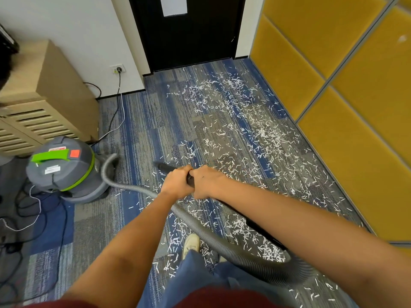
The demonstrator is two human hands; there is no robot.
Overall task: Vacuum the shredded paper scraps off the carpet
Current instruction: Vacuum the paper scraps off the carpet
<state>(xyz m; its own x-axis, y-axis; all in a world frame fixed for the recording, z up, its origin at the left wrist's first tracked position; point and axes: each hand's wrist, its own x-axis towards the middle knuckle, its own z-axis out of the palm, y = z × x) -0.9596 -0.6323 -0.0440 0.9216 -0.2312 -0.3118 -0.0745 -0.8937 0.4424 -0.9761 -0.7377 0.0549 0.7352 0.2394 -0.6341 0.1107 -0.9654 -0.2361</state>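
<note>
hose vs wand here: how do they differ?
The hose is grey and ribbed; the wand is black and smooth. The hose curves in a loop over the carpet; the wand is straight. The hose is not held; the left hand and right hand grip the wand. Both are tubes.

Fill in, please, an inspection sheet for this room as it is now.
Surface: carpet, blue and grey, littered mostly on its right half.
Job's things: scraps, many; vacuum at left; hose looping past a shoe; wand, tip toward the left.
Clutter: nothing seen.
Hands: left hand and right hand grip the wand side by side.
Cables: plug in socket; cable runs toward the vacuum; loose cables beside it.
Surroundings: cabinet, door, yellow panels.
</note>
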